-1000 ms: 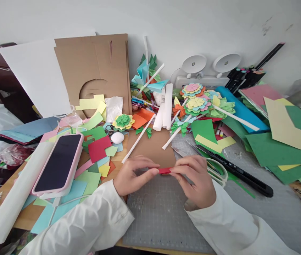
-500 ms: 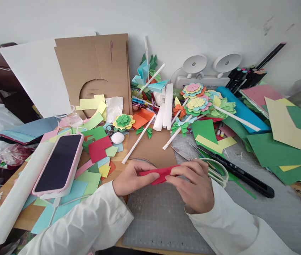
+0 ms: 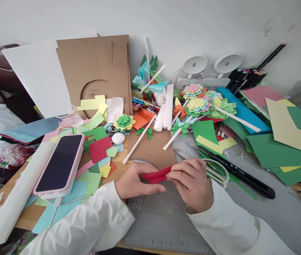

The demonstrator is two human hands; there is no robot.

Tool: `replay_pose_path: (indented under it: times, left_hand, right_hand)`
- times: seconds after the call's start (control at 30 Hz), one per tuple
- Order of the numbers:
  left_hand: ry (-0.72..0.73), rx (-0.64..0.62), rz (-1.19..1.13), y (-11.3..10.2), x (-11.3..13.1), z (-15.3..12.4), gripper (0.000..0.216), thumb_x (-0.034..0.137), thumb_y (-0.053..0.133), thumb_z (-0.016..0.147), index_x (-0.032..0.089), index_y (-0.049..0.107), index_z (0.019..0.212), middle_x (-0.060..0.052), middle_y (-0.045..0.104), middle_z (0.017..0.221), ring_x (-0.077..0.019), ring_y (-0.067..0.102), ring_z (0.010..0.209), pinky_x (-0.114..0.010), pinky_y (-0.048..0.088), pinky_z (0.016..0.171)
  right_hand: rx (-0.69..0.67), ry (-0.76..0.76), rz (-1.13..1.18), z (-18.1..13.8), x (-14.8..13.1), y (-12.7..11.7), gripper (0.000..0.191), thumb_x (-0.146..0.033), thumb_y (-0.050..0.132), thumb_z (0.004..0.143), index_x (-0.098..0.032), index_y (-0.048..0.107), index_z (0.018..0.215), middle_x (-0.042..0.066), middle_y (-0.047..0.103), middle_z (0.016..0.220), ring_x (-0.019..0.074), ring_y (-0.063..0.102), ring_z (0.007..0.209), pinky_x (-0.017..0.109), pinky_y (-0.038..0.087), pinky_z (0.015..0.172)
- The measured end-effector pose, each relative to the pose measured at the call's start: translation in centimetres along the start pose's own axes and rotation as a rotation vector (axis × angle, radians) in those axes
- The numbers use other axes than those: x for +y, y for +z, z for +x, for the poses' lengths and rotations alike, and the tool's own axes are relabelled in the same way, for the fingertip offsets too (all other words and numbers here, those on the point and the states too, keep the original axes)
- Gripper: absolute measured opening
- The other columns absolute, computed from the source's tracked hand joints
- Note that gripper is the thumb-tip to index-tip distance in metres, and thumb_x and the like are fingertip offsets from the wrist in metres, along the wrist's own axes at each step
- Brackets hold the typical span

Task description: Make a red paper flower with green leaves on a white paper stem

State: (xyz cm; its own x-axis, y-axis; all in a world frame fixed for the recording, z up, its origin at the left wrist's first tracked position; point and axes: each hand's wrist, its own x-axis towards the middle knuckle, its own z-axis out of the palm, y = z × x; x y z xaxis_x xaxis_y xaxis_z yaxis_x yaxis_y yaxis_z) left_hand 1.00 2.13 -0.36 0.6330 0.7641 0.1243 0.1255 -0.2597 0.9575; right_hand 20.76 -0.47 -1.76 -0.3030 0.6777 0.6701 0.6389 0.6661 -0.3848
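Note:
A folded strip of red paper [image 3: 157, 175] is held up in front of me, over the cutting mat [image 3: 163, 219]. My right hand [image 3: 193, 182] pinches its right end between thumb and fingers. The left end lies in my left hand [image 3: 137, 180], between the fingers behind it and the thumb, which stretches out along the lower edge. Those left fingertips are hidden. Just beyond the strip lies a piece of brown cardboard [image 3: 152, 145]. Scissors with pale green handles [image 3: 223, 175] rest beside my right hand.
A black straightening-iron-like tool [image 3: 243, 179] lies right of the scissors. Paper flowers [image 3: 196, 104] with white stems and white paper rolls [image 3: 168, 106] are piled at the back. A phone [image 3: 60, 163] and coloured paper scraps lie left; green sheets [image 3: 285, 152] lie right.
My left thumb has come off the front of the red paper and now extends below it. The strip has tilted, its right end a little higher.

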Motion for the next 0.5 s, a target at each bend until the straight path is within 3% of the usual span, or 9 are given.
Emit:
replay_pose_path:
  times: [0.13,0.23,0.4,0.5]
  left_hand:
    - [0.035,0.067,0.073,0.3,-0.5,-0.2,0.017,0.026,0.070,0.075,0.011,0.068,0.068,-0.006,0.065,0.066,-0.0146,0.056,0.063,-0.027,0.046,0.065]
    - [0.020,0.100,0.090,0.2,-0.4,-0.2,0.018,0.025,0.063,0.081,0.011,0.072,0.076,-0.009,0.069,0.071,-0.0171,0.060,0.068,-0.029,0.048,0.069]
    - [-0.031,0.170,-0.013,-0.4,0.4,-0.1,0.018,0.025,0.064,0.079,0.010,0.073,0.075,-0.012,0.071,0.073,-0.0198,0.063,0.070,-0.031,0.050,0.067]
    - [-0.055,0.195,-0.061,-0.7,0.5,-0.1,0.015,0.022,0.066,0.076,0.010,0.073,0.073,-0.012,0.070,0.073,-0.0207,0.064,0.071,-0.031,0.051,0.067]
  right_hand:
    - [-0.016,0.012,0.019,0.1,-0.2,0.0,0.014,-0.018,0.055,0.087,-0.023,0.064,0.077,0.000,0.065,0.075,0.0165,0.051,0.074,0.037,0.030,0.075]
    - [-0.011,0.043,0.038,0.2,0.0,-0.3,0.009,-0.018,0.059,0.085,-0.024,0.064,0.082,0.001,0.063,0.080,0.0175,0.053,0.078,0.036,0.034,0.075]
    - [0.075,0.209,0.163,0.1,0.9,-0.6,0.011,-0.022,0.064,0.081,-0.024,0.063,0.092,0.008,0.053,0.104,0.0231,0.053,0.096,0.041,0.044,0.084]
    - [0.043,0.294,0.335,0.1,1.4,-0.6,0.019,-0.024,0.064,0.082,-0.024,0.059,0.100,0.011,0.051,0.117,0.0257,0.051,0.110,0.044,0.045,0.090]
